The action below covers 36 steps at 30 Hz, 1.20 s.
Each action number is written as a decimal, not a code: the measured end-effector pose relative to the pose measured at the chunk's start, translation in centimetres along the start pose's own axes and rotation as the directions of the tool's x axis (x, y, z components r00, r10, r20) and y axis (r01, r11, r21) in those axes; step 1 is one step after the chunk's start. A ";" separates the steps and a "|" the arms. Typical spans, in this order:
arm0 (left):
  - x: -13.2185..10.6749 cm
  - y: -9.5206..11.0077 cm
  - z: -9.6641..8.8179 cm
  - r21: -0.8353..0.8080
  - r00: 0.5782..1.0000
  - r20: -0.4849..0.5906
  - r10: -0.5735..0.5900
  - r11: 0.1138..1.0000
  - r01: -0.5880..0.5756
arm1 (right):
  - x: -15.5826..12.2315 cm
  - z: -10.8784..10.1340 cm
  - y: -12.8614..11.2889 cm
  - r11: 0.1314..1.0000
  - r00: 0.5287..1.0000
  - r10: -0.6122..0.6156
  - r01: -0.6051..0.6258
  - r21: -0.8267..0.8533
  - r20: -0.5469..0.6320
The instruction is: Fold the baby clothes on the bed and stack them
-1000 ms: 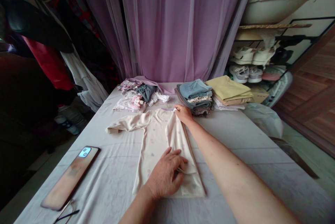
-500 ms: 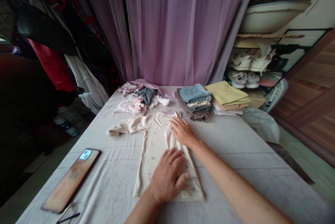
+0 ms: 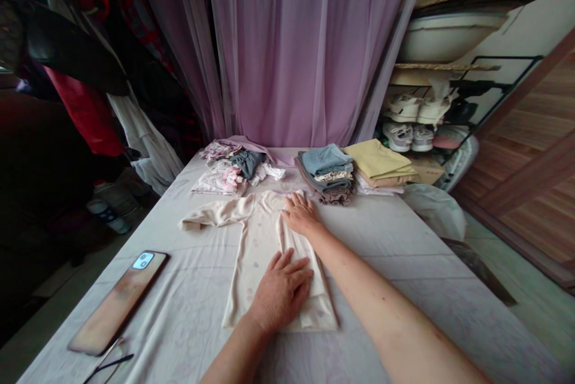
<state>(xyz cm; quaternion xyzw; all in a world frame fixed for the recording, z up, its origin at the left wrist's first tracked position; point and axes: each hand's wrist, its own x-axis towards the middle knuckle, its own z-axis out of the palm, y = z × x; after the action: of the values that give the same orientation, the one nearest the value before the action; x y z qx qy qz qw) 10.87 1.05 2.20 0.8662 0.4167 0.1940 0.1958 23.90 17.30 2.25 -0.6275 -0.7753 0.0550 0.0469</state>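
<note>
Cream long-sleeved garment [image 3: 254,258] lies flat in the middle of the cloth-covered table [image 3: 404,240], one sleeve [image 3: 215,213] stretched toward 9 o'clock and the other side folded inward. In the head view, the left hand [image 3: 281,291] rests palm-down on its lower half, grip wide and holding nothing. The right hand [image 3: 300,214] lies flat near the collar at 12 o'clock, its grip equally open. Folded denim [image 3: 326,162] and a yellow stack [image 3: 377,159] sit around 1 o'clock, printed clothes [image 3: 222,179] at 11, and a smartphone [image 3: 117,303] at 8.
</note>
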 end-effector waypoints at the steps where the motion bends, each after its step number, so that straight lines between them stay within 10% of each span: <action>1: 0.0 0.0 0.1 0.001 1.000 -0.005 0.002 1.000 -0.002 | 0.0 -0.2 -0.2 1.000 1.000 0.017 -0.017 -0.005 -0.001; 8: -0.5 0.8 0.9 0.075 0.994 -0.089 -0.064 0.995 0.070 | -1.6 -0.3 -2.2 0.993 0.992 -0.112 0.111 0.030 0.056; 22: -1.0 0.3 -0.3 -0.019 0.994 0.102 -0.041 0.999 0.043 | 1.2 -0.6 -1.8 0.982 0.982 -0.186 0.186 0.040 -0.003; 36: -0.5 -1.1 0.4 -0.015 0.989 -0.146 -0.034 0.999 0.032 | -14.3 -0.2 2.6 0.981 0.983 -0.178 0.181 0.069 -0.044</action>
<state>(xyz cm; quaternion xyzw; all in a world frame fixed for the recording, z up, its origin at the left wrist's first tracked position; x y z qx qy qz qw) 10.06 1.26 1.24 0.8415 0.4429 0.2562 0.1735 29.41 3.82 1.98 -0.5537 -0.8252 0.0668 0.0891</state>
